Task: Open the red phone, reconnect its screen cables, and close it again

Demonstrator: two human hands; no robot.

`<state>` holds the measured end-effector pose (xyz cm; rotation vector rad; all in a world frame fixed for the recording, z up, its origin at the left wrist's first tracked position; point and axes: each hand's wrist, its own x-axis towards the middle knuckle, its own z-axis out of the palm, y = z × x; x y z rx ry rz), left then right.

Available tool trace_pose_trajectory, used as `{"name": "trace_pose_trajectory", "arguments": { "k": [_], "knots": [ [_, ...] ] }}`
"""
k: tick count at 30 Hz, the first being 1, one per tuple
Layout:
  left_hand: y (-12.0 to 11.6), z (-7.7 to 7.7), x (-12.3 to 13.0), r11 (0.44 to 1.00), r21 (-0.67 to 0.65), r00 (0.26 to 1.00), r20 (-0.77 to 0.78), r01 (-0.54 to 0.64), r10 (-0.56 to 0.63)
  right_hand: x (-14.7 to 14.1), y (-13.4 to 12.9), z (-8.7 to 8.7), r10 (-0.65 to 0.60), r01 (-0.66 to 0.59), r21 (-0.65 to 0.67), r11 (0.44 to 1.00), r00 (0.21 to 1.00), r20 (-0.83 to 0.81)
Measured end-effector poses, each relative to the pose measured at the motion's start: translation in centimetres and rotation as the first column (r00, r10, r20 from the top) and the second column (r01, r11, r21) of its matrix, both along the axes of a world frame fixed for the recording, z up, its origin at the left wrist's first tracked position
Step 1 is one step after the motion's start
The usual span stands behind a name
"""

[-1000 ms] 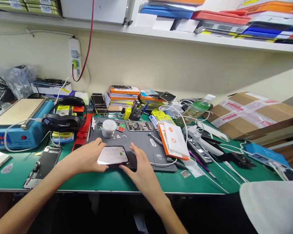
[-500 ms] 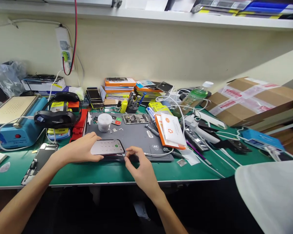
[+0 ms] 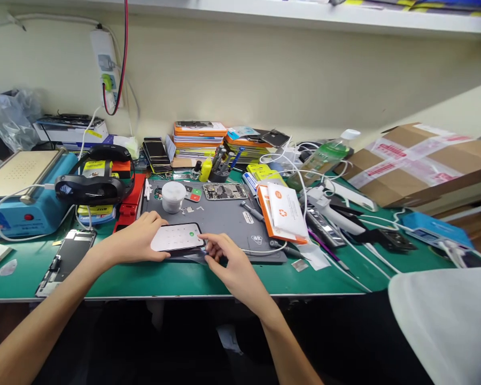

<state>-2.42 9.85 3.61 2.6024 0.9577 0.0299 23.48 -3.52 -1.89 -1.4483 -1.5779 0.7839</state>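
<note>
Over front of grey mat, lit phone between hands.

A green bench carries a gray mat, a blue machine left of it, a silvery square just right.

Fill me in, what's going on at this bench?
A person's left hand holds a black-edged rectangular phone, its pale screen lit, over the front of a dark grey mat. The right hand is at the phone's right end, index finger extended. A round white tub stands on the mat behind.
</note>
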Motion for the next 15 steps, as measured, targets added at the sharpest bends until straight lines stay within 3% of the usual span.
{"name": "trace_pose_trajectory", "arguments": {
  "k": [7, 15],
  "knots": [
    [0.6, -0.8, -0.2, 1.0, 0.012, 1.0, -0.006, 0.002, -0.002, -0.6, -0.7, -0.6, -0.128, 0.125, 0.028, 0.992, 0.985, 0.115],
    [0.4, 0.0, -1.2, 1.0, -0.012, 1.0, -0.01, 0.005, -0.005, -0.3, -0.5, 0.0, -0.105, 0.107, -0.013, 0.994, 0.99, 0.099]
  ]
}}
